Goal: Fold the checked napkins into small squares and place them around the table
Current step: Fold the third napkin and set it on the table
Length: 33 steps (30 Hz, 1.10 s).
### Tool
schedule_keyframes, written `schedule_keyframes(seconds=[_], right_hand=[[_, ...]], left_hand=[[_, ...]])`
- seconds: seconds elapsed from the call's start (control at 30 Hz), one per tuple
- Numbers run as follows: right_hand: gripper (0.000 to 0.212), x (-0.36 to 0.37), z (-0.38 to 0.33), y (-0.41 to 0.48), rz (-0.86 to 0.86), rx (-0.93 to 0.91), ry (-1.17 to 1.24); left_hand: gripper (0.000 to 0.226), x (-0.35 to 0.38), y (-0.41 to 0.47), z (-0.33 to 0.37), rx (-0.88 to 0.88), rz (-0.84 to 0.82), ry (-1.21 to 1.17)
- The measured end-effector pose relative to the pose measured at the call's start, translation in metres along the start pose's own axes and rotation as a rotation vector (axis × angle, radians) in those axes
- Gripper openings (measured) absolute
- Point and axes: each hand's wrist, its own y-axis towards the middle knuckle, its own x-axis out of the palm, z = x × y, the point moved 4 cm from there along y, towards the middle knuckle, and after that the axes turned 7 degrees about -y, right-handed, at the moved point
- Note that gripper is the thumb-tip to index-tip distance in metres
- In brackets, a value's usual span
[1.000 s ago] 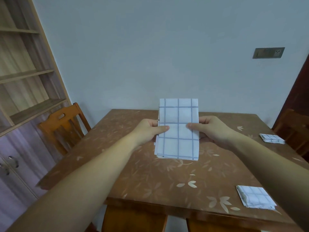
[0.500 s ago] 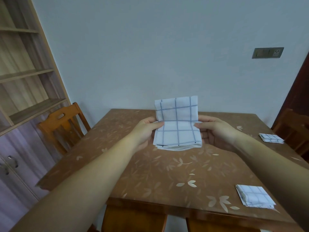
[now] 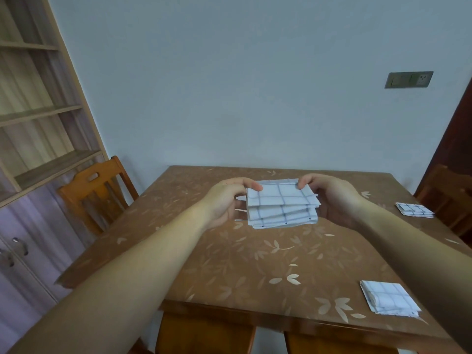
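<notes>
A white napkin with blue checks (image 3: 281, 204) is held above the middle of the brown leaf-patterned table (image 3: 255, 264), folded over into a thick small stack of layers. My left hand (image 3: 227, 200) pinches its far left corner, thumb on top. My right hand (image 3: 329, 198) pinches the far right corner, fingers under the cloth. One folded checked napkin (image 3: 388, 301) lies at the near right of the table. Another folded napkin (image 3: 414, 210) lies at the far right edge.
A wooden chair (image 3: 98, 190) stands at the table's left side, and another chair (image 3: 449, 198) at the right. Wooden shelves and a cabinet (image 3: 33, 154) fill the left. A wall with a socket plate (image 3: 408, 79) is behind the table.
The napkin's upper half came down toward me over the lower half, turning the tall strip into a small square. Both hands moved lower and slid to its far corners.
</notes>
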Motion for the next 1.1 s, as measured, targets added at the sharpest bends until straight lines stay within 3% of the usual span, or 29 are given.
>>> schedule_keyframes(seconds=[0.1,0.2,0.27,0.37,0.47,0.53,0.63,0.73,0.8,0.93,1.1], right_hand=[[0.036,-0.001,-0.002,0.000,0.030,-0.034,-0.042],[0.023,0.002,-0.003,0.000,0.023,-0.104,-0.137],[0.020,0.003,-0.003,0.000,0.020,-0.140,-0.166],[0.021,0.003,-0.004,0.001,0.062,-0.175,-0.179],[0.030,0.003,-0.006,0.000,0.088,-0.200,-0.205],[0.038,0.003,-0.004,0.000,0.072,-0.176,-0.165],[0.018,0.006,0.000,-0.005,-0.010,-0.042,-0.183],[0.027,0.011,0.007,-0.008,-0.107,0.056,-0.267],[0.021,0.013,0.008,-0.008,-0.100,0.049,-0.231],[0.015,0.018,0.005,-0.003,0.023,-0.020,-0.044],[0.018,0.031,0.012,-0.006,-0.016,-0.029,-0.109]], left_hand=[[0.037,-0.001,0.000,0.002,0.032,0.059,0.018],[0.017,-0.001,0.006,-0.001,0.089,0.155,0.047],[0.019,-0.001,0.009,-0.005,0.093,0.203,-0.036],[0.026,0.005,0.008,-0.010,-0.041,0.132,0.009],[0.011,0.011,0.003,-0.010,-0.079,0.065,0.094],[0.009,0.009,0.006,-0.008,-0.036,0.081,0.082],[0.013,0.008,0.008,-0.003,0.013,0.098,0.085],[0.010,0.008,0.008,-0.002,0.052,0.096,0.089],[0.008,0.007,0.010,-0.004,0.084,0.131,0.001],[0.011,0.017,0.012,-0.012,0.055,0.188,-0.423],[0.018,0.030,0.013,-0.019,0.061,0.177,-0.089]])
